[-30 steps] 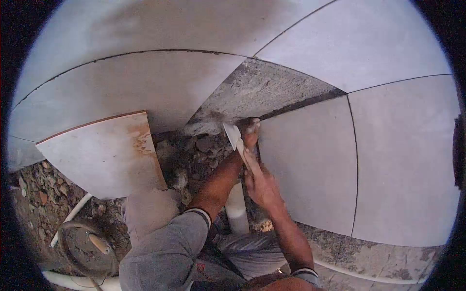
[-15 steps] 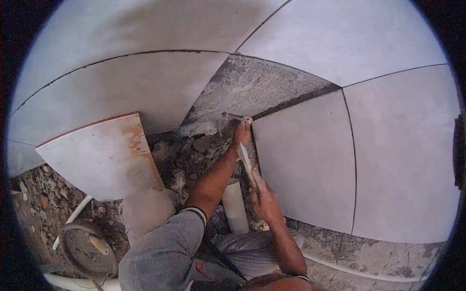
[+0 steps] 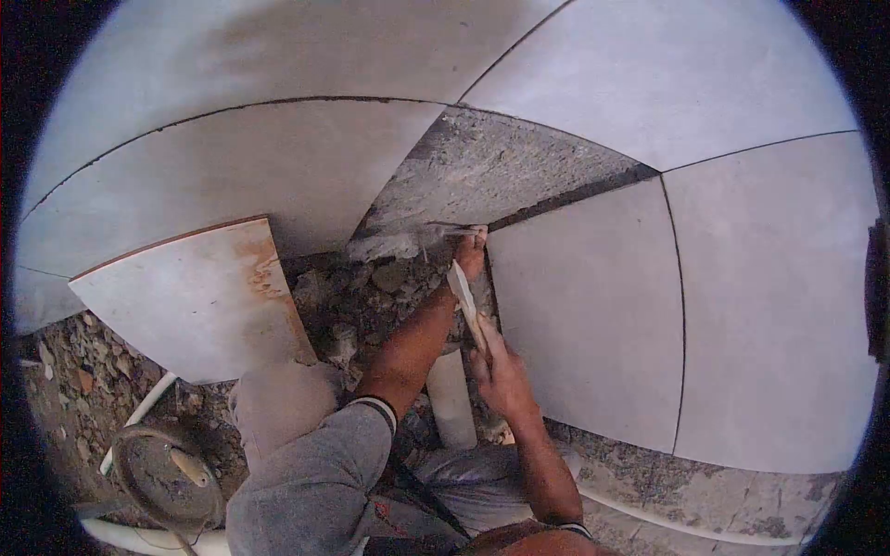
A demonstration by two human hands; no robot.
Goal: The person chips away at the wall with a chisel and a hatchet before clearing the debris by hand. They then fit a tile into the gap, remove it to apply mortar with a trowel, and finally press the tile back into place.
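My left hand (image 3: 471, 256) is closed around a thin metal rod (image 3: 452, 231), which looks like a chisel. The rod points left, along the edge of the rough concrete gap (image 3: 505, 153) between the tiles. Below it, my right hand (image 3: 506, 378) grips a long, pale, flat tool (image 3: 464, 293) by its lower end. The tool's upper end overlaps my left wrist in the view; contact cannot be made out. A large grey tile (image 3: 584, 310) lies right beside both hands. Loose rubble (image 3: 394, 275) fills the hole left of my left hand.
A stained, loose tile piece (image 3: 190, 301) leans over rubble at left. A round bowl-like container (image 3: 170, 486) with a wooden-handled tool (image 3: 189, 467) sits at lower left. White pipes (image 3: 137, 422) lie near it, and an upright pale pipe (image 3: 451, 398) stands between my arms.
The view has shifted slightly. The pale tool's upper end has moved a little up and left, near my left wrist. Both hands keep their holds.
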